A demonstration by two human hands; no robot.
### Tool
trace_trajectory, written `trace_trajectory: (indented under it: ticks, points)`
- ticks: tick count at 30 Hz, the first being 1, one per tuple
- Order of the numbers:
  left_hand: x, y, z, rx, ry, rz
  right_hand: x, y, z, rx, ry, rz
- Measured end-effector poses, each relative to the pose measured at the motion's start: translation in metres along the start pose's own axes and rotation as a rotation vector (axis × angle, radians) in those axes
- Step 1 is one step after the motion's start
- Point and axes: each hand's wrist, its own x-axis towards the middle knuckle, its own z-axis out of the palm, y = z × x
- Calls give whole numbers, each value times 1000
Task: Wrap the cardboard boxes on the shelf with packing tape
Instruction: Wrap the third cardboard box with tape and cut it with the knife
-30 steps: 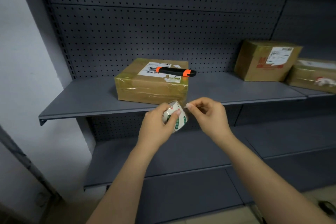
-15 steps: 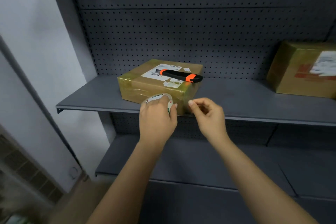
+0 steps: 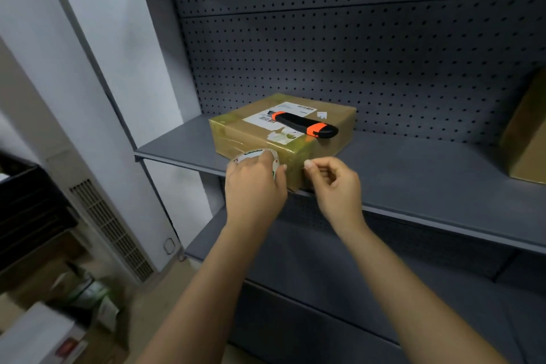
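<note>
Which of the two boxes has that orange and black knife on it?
The flat box in the middle: the knife lies across its white label. The other box sits at the far right edge.

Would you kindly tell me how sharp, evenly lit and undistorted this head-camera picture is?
Head view: the cardboard box and utility knife are fairly sharp; soft glare sits on the box's taped front; floor clutter at lower left is blurred; the top edge falls dark; wide-angle distortion tilts the wall and shelf.
</note>
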Motion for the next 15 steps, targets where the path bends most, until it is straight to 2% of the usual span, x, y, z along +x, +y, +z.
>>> trace_trajectory:
  ticks: [9,15]
  points:
    - [5,8,2,62,-28,-40,13,12,1,-8,-14,13]
    - [8,14,7,109,-36,-39,20,19,-1,-181,40,-130]
